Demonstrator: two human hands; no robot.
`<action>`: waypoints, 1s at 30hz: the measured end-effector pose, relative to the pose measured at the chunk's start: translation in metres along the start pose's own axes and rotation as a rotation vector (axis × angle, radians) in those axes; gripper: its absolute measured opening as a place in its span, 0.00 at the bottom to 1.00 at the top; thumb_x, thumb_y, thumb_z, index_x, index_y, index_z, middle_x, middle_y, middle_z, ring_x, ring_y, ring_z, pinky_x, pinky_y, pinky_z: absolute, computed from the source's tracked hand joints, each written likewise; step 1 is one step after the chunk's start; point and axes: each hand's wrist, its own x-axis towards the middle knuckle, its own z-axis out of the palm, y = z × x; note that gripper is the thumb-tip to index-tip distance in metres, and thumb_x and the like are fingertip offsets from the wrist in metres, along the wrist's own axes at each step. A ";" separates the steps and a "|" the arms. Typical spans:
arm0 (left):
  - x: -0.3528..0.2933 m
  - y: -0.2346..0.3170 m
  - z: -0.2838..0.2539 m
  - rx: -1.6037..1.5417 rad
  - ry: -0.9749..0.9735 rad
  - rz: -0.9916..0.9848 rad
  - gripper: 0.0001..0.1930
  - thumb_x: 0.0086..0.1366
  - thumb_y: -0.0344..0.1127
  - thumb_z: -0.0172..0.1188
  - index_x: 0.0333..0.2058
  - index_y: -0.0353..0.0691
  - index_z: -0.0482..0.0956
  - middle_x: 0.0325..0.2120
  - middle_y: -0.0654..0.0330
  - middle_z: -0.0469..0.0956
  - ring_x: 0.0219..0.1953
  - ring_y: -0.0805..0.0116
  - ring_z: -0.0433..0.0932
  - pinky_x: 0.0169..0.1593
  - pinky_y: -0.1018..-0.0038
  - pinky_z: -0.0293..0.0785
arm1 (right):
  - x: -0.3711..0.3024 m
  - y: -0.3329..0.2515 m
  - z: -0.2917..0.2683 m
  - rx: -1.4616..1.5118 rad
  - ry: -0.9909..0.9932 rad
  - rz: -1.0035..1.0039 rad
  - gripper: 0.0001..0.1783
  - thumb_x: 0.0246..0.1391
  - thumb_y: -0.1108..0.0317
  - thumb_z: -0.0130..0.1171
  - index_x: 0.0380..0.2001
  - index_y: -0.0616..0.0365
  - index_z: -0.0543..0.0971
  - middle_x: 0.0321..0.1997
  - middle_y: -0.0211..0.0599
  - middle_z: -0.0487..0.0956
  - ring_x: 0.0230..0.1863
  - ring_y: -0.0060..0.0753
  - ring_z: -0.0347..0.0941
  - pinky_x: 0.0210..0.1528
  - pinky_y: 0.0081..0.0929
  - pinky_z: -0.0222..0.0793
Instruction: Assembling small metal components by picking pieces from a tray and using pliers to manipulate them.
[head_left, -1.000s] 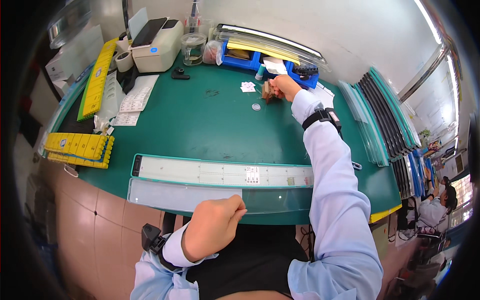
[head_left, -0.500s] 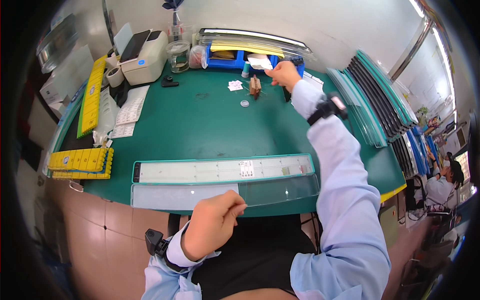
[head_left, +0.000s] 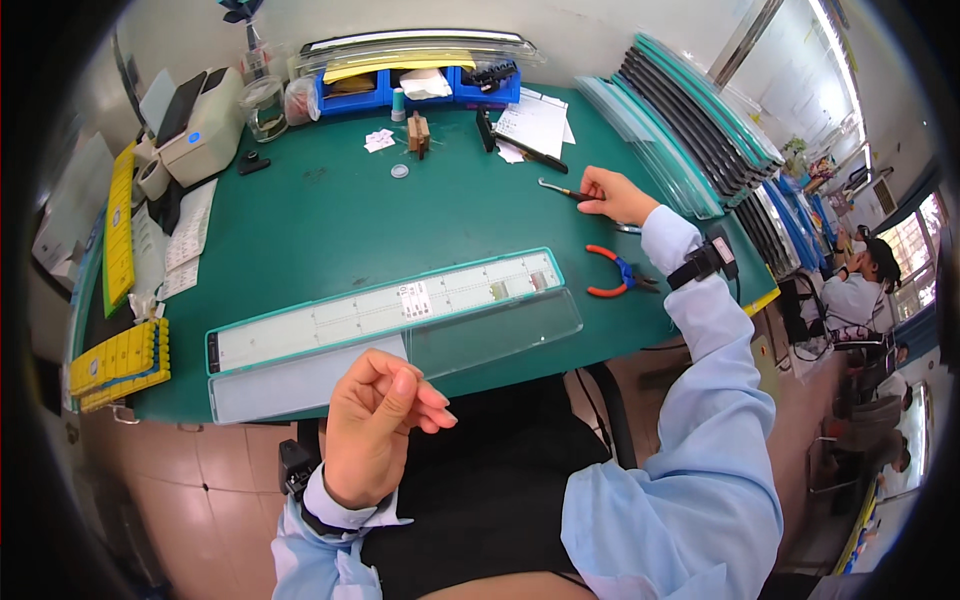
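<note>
My left hand [head_left: 375, 425] is closed in a curled pinch above the near edge of the table. I cannot make out anything between its fingers. Just beyond it lies a long, narrow case [head_left: 470, 283] with a teal rim, its clear lid [head_left: 500, 332] folded down toward me. Inside the case are a white label [head_left: 415, 299] and small pieces near the right end. Out to the right, my right hand [head_left: 620, 197] is closed on the dark handle of a slim tool with a hooked metal tip [head_left: 550, 184]. Red-and-blue pliers [head_left: 625, 276] lie nearer me.
Blue bins [head_left: 353, 98] stand at the back, with a wooden block [head_left: 418, 134] before them. Papers [head_left: 535, 122] and a black pen lie at back right. Stacked cases [head_left: 690, 130] line the right edge. A white printer [head_left: 203, 135] and yellow strips [head_left: 120, 230] are at left.
My right hand has come from the back bins to the table's right side and closed on the slim tool. The view has turned right, bringing the pliers into sight.
</note>
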 end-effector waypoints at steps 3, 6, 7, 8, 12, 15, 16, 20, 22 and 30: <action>-0.003 -0.001 0.002 0.053 -0.047 -0.046 0.05 0.68 0.31 0.53 0.37 0.35 0.70 0.29 0.53 0.81 0.30 0.65 0.82 0.34 0.78 0.77 | -0.010 -0.021 0.020 -0.064 0.188 -0.114 0.05 0.58 0.70 0.56 0.36 0.60 0.73 0.31 0.35 0.75 0.31 0.31 0.70 0.35 0.31 0.67; -0.013 -0.002 0.014 0.329 -0.063 0.054 0.04 0.67 0.27 0.54 0.38 0.33 0.73 0.35 0.53 0.81 0.35 0.66 0.81 0.39 0.78 0.76 | -0.043 -0.117 0.020 0.457 0.068 -0.042 0.08 0.63 0.67 0.50 0.36 0.61 0.73 0.27 0.29 0.73 0.27 0.19 0.66 0.31 0.21 0.64; -0.015 -0.008 0.017 0.558 -0.029 0.196 0.07 0.62 0.23 0.58 0.39 0.31 0.76 0.38 0.51 0.80 0.38 0.65 0.80 0.42 0.77 0.76 | -0.058 -0.149 0.022 0.608 -0.031 0.009 0.09 0.63 0.66 0.49 0.36 0.61 0.73 0.26 0.28 0.72 0.27 0.15 0.65 0.30 0.17 0.63; -0.015 -0.009 0.010 0.850 -0.090 0.376 0.12 0.54 0.22 0.64 0.38 0.35 0.78 0.47 0.45 0.74 0.47 0.56 0.76 0.45 0.70 0.74 | -0.074 -0.173 0.025 0.678 -0.099 0.021 0.08 0.62 0.67 0.51 0.35 0.61 0.72 0.27 0.27 0.72 0.26 0.14 0.64 0.30 0.15 0.62; -0.006 -0.008 0.021 1.294 -0.031 0.638 0.13 0.46 0.24 0.70 0.32 0.40 0.78 0.59 0.42 0.61 0.61 0.41 0.59 0.55 0.55 0.63 | -0.109 -0.216 0.061 0.534 -0.110 -0.204 0.11 0.48 0.72 0.67 0.30 0.59 0.74 0.28 0.30 0.73 0.26 0.18 0.69 0.27 0.20 0.63; -0.001 -0.012 0.021 1.416 -0.025 0.702 0.12 0.43 0.26 0.71 0.27 0.41 0.77 0.61 0.43 0.58 0.63 0.37 0.52 0.59 0.51 0.56 | -0.114 -0.229 0.071 0.206 0.075 -0.411 0.13 0.43 0.73 0.69 0.29 0.59 0.74 0.29 0.34 0.72 0.25 0.30 0.71 0.26 0.25 0.65; 0.001 -0.014 0.020 1.407 -0.037 0.711 0.12 0.43 0.26 0.72 0.24 0.41 0.75 0.60 0.42 0.59 0.63 0.36 0.52 0.59 0.51 0.54 | -0.115 -0.230 0.070 0.095 0.106 -0.454 0.13 0.41 0.73 0.69 0.29 0.59 0.75 0.30 0.34 0.71 0.25 0.33 0.71 0.26 0.27 0.65; 0.003 -0.015 0.007 1.376 -0.008 0.658 0.14 0.42 0.28 0.74 0.24 0.42 0.74 0.61 0.44 0.60 0.65 0.39 0.51 0.62 0.51 0.52 | -0.125 -0.227 0.055 -0.016 0.172 -0.522 0.13 0.39 0.75 0.69 0.31 0.59 0.78 0.30 0.34 0.71 0.24 0.35 0.71 0.25 0.28 0.65; 0.004 -0.010 0.005 1.211 -0.014 0.545 0.13 0.43 0.29 0.73 0.24 0.42 0.75 0.57 0.47 0.65 0.63 0.42 0.55 0.60 0.53 0.55 | -0.130 -0.224 0.047 0.042 0.159 -0.510 0.13 0.40 0.76 0.68 0.33 0.60 0.80 0.31 0.34 0.71 0.24 0.32 0.70 0.25 0.26 0.63; 0.010 -0.017 -0.004 0.903 -0.033 0.474 0.15 0.43 0.30 0.73 0.31 0.45 0.80 0.56 0.50 0.67 0.61 0.46 0.58 0.60 0.56 0.56 | -0.131 -0.232 0.031 0.507 -0.171 -0.187 0.10 0.55 0.74 0.59 0.41 0.63 0.78 0.21 0.33 0.75 0.18 0.20 0.70 0.21 0.18 0.61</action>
